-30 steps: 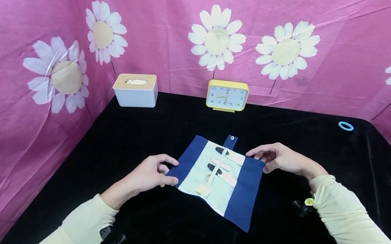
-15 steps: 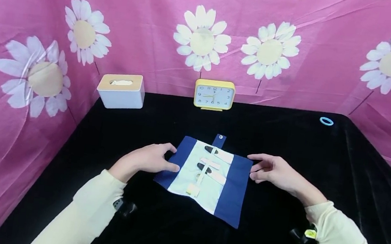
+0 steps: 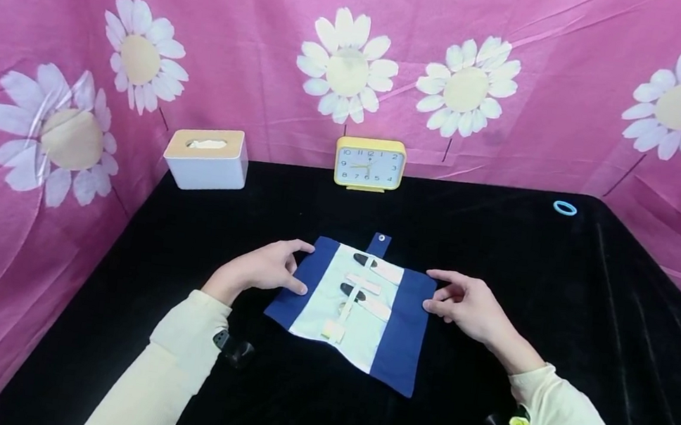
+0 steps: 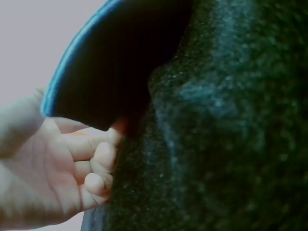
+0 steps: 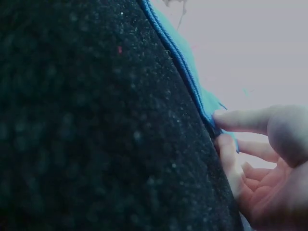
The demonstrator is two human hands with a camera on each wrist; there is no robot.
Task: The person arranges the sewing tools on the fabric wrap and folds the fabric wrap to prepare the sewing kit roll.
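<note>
A navy fabric roll-up pouch (image 3: 402, 333) lies unfolded on the table, its pale lining facing up. Small tools with black ends and pale pink handles (image 3: 376, 308) sit under a light band down its middle. A navy strap with a metal snap (image 3: 379, 244) sticks out at the far edge. My left hand (image 3: 270, 264) pinches the left panel, thumb on top; in the left wrist view that flap (image 4: 110, 67) stands raised over the curled fingers. At the upper right edge, my right hand (image 3: 469, 306) pinches the border between thumb and fingers, as the right wrist view confirms.
A black cloth covers the table (image 3: 473, 222). At the back stand a white tissue box (image 3: 206, 166) with a wood-coloured lid and a yellow clock (image 3: 370, 165). A light blue ring (image 3: 564, 208) lies at the far right. Behind hangs a pink flowered curtain (image 3: 248, 31).
My left hand has moved up along the left panel. The right hand came off the upper right corner, then took hold of the edge slightly lower. The head view has shifted right.
</note>
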